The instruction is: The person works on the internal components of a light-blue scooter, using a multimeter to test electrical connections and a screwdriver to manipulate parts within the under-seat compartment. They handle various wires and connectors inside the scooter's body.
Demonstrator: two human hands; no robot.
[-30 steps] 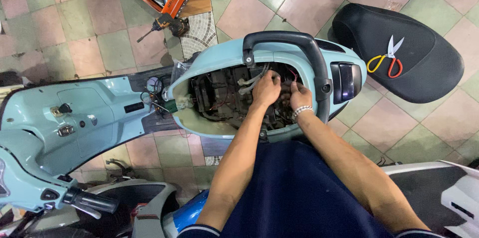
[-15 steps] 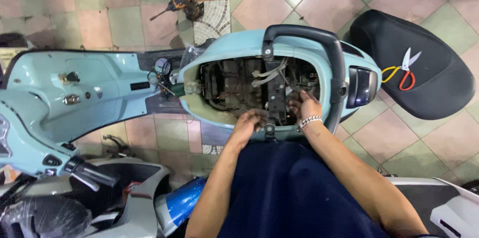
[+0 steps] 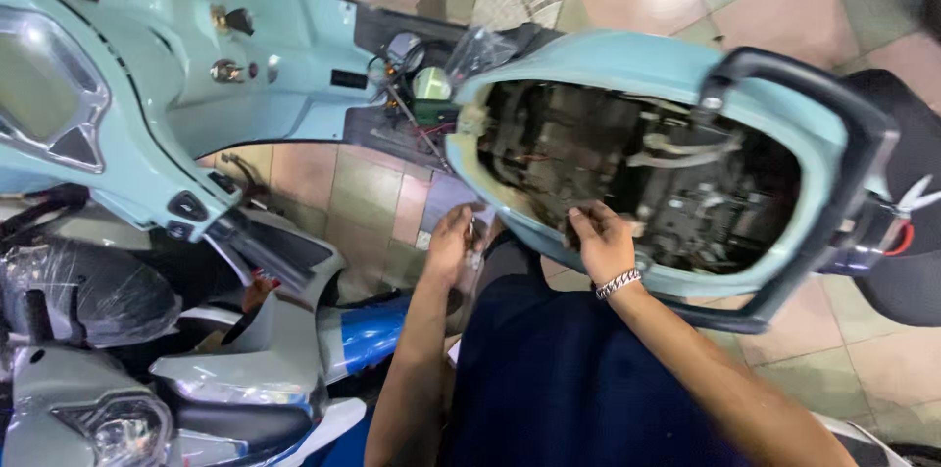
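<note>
Head view: right hand [image 3: 600,244] touches scooter body [image 3: 608,60] rim.

- Scooter body [image 3: 608,60]: centre to right of view, seat off, its open engine bay [image 3: 647,173] facing up.
- Grab rail [image 3: 843,144]: wraps the right end of the scooter body.
- Front panel [image 3: 225,85]: left of the engine bay, joined to the body by the footboard.
- Right hand [image 3: 600,244]: on the near rim of the engine bay; bracelet [image 3: 618,283] at its wrist.
- Left hand [image 3: 453,244]: left of the right hand, just outside the body's near edge, over the floor [image 3: 372,202].
- Second scooter [image 3: 167,369]: lower left, nearer than the front panel.
- Loose seat [image 3: 912,281]: far right, on the floor behind the grab rail.
</note>
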